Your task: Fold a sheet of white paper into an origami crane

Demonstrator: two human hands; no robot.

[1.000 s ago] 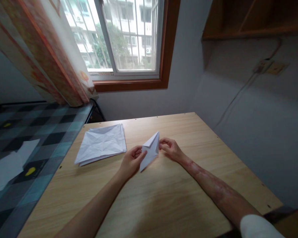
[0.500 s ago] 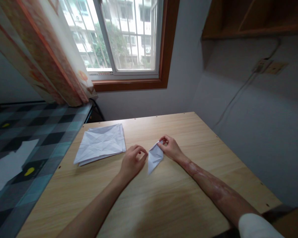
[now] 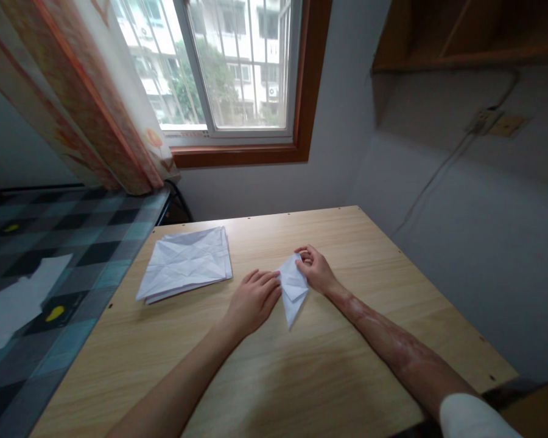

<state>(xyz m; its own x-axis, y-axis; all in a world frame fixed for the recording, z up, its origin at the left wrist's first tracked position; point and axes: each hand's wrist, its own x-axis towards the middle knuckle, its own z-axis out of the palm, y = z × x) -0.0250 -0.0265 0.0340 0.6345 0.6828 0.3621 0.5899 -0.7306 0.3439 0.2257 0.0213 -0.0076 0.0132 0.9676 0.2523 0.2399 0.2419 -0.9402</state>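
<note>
A small folded piece of white paper stands out against the wooden table, kite-shaped, with a long point toward me. My right hand pinches its upper right edge between thumb and curled fingers. At the paper's left edge, my left hand has its fingers close together, with the fingertips and thumb closed on that edge. The exact grip of the left fingertips is partly hidden. To the left of my left hand lies a stack of creased white paper sheets.
The light wooden table meets the wall near the window. A bed with a checked cover adjoins it on the left, with white paper scraps on top. A wall shelf and a plugged-in cable are at right.
The folded paper has turned, so its long point now aims more straight toward me. My left hand has moved right and come onto the paper's left edge; the right keeps its pinch.
</note>
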